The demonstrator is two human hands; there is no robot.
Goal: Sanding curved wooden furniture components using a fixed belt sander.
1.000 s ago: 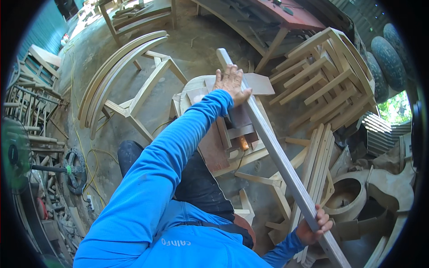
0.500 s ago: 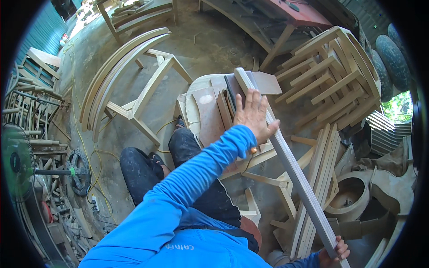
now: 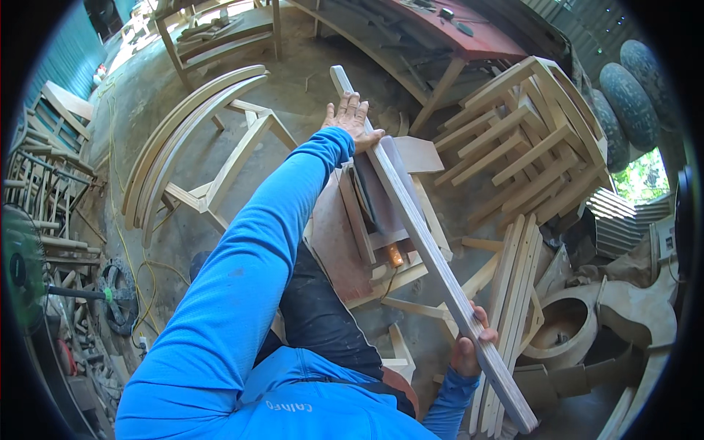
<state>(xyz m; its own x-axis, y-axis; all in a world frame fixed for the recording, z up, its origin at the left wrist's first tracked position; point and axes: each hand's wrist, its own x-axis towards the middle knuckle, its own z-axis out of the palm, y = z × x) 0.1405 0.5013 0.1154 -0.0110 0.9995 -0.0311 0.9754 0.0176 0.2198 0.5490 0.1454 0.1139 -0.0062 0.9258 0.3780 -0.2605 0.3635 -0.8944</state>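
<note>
Wooden bar (image 3: 420,229) runs long and straight, its side streaked.

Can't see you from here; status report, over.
Left hand flat on wooden bar; right hand gripping it. Bar over grey belt. Stacked strips near right hand.

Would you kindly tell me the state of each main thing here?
Left hand, laid on the long wooden bar, fingers extended.
Right hand, curled around the bar.
Long wooden bar, slanting, under both hands' contact.
Curved wooden pieces, nested together.
Fan, whether spinning unclear.
Red-topped table, standing.
</note>
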